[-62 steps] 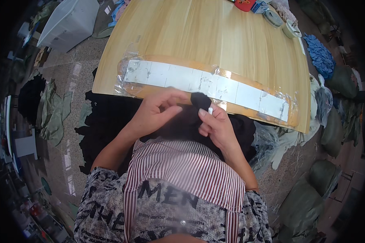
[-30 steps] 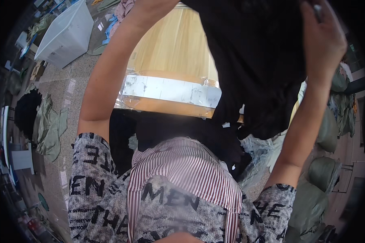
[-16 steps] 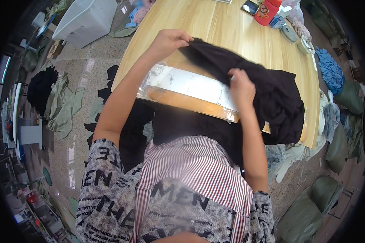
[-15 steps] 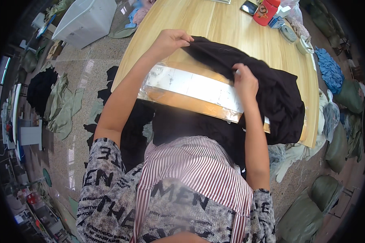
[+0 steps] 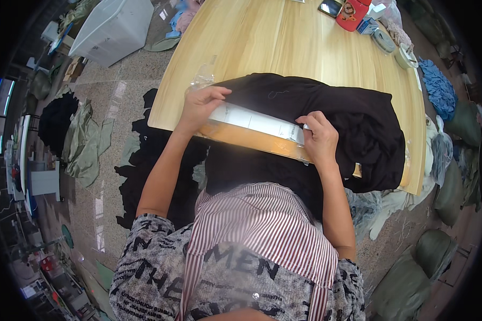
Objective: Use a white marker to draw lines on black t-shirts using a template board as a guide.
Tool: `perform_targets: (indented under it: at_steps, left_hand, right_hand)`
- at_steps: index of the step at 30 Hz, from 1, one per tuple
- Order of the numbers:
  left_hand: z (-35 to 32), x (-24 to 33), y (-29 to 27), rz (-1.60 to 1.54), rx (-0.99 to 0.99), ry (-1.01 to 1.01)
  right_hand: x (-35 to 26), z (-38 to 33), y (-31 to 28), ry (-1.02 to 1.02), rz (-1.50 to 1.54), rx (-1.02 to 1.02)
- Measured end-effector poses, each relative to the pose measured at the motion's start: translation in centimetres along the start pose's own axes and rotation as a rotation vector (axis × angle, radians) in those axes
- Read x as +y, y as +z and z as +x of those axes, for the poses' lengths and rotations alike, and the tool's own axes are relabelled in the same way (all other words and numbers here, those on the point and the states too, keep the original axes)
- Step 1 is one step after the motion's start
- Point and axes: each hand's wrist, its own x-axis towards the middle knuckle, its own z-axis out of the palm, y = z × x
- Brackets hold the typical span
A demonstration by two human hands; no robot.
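Note:
A black garment [image 5: 353, 109] lies spread and bunched over the table's near right part. At the garment's left end, my left hand [image 5: 202, 107] is closed with fingertips together at the cloth's edge. My right hand [image 5: 320, 138] pinches the same edge farther right. Between my hands shows a white strip [image 5: 257, 124], with clear tape around it, on an orange-brown band [image 5: 251, 137] at the table's near edge. Part of the strip is hidden under the cloth and my right hand. More black cloth [image 5: 257, 168] hangs below the edge, against my striped apron [image 5: 262, 214].
The wooden table [image 5: 246, 48] carries a phone [image 5: 330, 7], a red bottle [image 5: 352, 14], a tape roll [image 5: 382, 41] and a small bowl [image 5: 407, 56] at far right. A white bin [image 5: 112, 32] stands at far left. Cloth heaps and stuffed sacks [image 5: 404, 283] lie on the floor.
Both hands have drawn the garment's edge toward me. The left hand came down and slightly left, the right hand slightly lower. The cloth now lies flatter, covering more of the white strip's far side.

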Motion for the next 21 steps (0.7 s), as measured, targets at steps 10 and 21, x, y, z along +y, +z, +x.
perform_targets:
  at_steps: [10, 21]
  left_hand:
    - [-1.1, 0.0, 0.8, 0.103, 0.049, 0.100]
    - [-3.4, 3.8, 6.8, 0.637, 0.286, 0.443]
  right_hand:
    - [0.1, -0.5, 0.1, 0.000, 0.034, 0.020]
    - [0.6, -0.5, 1.0, -0.059, 0.019, 0.061]
